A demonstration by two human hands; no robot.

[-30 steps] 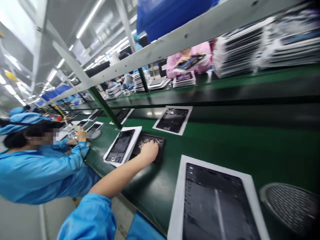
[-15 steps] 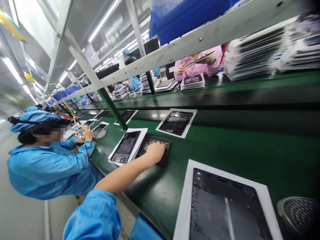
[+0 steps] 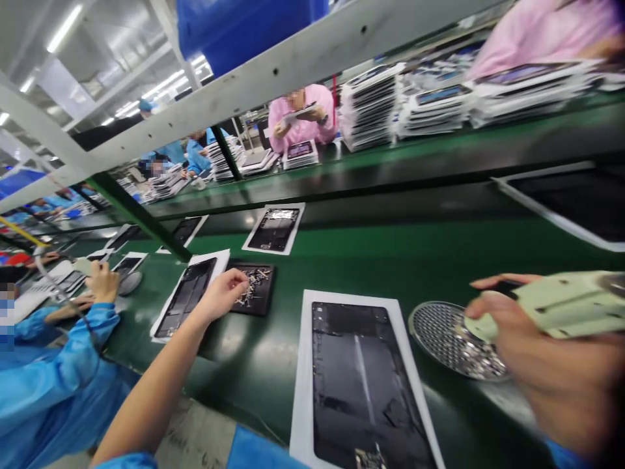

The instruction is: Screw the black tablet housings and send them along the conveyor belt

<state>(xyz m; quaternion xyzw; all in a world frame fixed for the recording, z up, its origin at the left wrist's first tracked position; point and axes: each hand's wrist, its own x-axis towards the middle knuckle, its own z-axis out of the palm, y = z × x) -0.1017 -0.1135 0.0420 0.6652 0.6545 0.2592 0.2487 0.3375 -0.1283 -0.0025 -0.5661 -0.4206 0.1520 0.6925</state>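
My left hand [image 3: 223, 294] is stretched out to the left, its fingers pinched together over a black tray of small metal parts [image 3: 254, 287]; what the pinch holds is too small to make out. My right hand [image 3: 547, 355] is close to the camera at the right, wrapped round a pale green power tool [image 3: 566, 305]. A dark tablet back on a white sheet [image 3: 359, 381] lies straight in front of me on the green belt [image 3: 439, 260]. A round perforated metal dish [image 3: 446, 337] sits beside it, partly behind my right hand.
More tablet backs on white sheets [image 3: 187, 293] [image 3: 275, 228] lie along the belt. A co-worker in blue [image 3: 53, 365] works at my left. A grey overhead rail [image 3: 273, 71] crosses above. People in pink [image 3: 300, 117] and stacks of trays [image 3: 368, 107] are across the line.
My left hand has lifted off the parts tray and pulled back with fingers pinched. My view swung right, and my right hand with the green tool came into view.
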